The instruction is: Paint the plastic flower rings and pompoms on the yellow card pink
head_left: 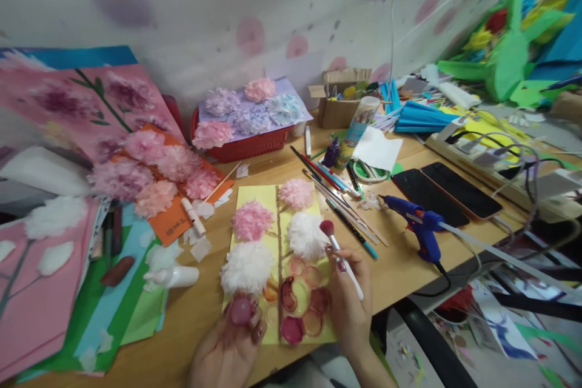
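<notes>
In the head view, my left hand (230, 345) holds a small round pink item (241, 310) between its fingertips, just below a white paper flower (248, 267). My right hand (350, 291) grips a white-handled brush (348, 267) whose dark pink bristles point up and left, beside another white flower (307, 234). Both flowers rest on yellow paper (236, 194), with a pink flower (253, 220) and a paler pink one (297, 193) above them. A clear palette (302, 303) with red, pink and orange wells lies between my hands.
Pens and brushes (345, 212) lie right of the paper, then a blue glue gun (418, 224) and two phones (461, 188). Behind stands a red basket (250, 145) with paper flowers. A white glue bottle (175, 277) and coloured sheets (104, 309) are at left.
</notes>
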The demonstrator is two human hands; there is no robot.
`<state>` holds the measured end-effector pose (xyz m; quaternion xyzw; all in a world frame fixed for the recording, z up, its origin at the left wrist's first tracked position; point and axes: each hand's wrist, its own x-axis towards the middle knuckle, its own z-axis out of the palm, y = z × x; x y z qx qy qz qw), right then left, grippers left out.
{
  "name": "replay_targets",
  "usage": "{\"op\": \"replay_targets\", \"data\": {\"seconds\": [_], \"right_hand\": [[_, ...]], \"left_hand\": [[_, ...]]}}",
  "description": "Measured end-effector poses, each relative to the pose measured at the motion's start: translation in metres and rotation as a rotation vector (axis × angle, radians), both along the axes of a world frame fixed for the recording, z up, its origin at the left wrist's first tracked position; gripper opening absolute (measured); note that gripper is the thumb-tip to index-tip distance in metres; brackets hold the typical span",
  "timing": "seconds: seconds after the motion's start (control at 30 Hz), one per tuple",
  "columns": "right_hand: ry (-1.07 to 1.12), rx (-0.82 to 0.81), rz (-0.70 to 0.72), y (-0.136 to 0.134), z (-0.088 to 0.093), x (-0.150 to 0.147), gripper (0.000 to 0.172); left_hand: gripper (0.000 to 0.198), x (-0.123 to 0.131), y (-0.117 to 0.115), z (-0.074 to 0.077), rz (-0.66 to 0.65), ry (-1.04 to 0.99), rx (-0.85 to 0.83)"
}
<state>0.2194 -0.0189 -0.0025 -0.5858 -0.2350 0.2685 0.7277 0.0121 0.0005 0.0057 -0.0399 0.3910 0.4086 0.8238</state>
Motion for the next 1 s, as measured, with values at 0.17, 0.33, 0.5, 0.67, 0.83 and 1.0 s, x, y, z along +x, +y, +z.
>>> {"op": "replay_targets", "data": {"seconds": [0.17, 0.33, 0.5, 0.67, 0.83, 1.0], "right_hand": [[0.1, -0.003, 0.081, 0.024, 0.01, 0.013, 0.015], [0.108, 0.005, 0.157, 0.036, 0.022, 0.025, 0.013], [-0.001, 0.049, 0.078, 0.023, 0.026, 0.032, 0.014], [-0.152, 0.006, -0.016, -0.004, 0.016, 0.033, 0.017], [-0.268, -0.039, -0.056, -0.02, 0.012, 0.034, 0.021], [-0.281, -0.021, -0.007, -0.019, 0.015, 0.034, 0.019]], "left_hand": [[0.007, 0.024, 0.007, 0.023, 0.145, 0.04, -0.008], [0.009, 0.033, 0.011, 0.031, 0.209, 0.082, -0.033], [0.018, 0.025, 0.001, 0.03, 0.182, 0.103, -0.007], [0.045, -0.005, -0.01, 0.023, 0.131, 0.222, 0.192], [0.047, -0.042, -0.012, 0.011, 0.138, 0.328, 0.308], [0.044, -0.04, -0.02, 0.028, 0.097, 0.478, 0.401]]}}
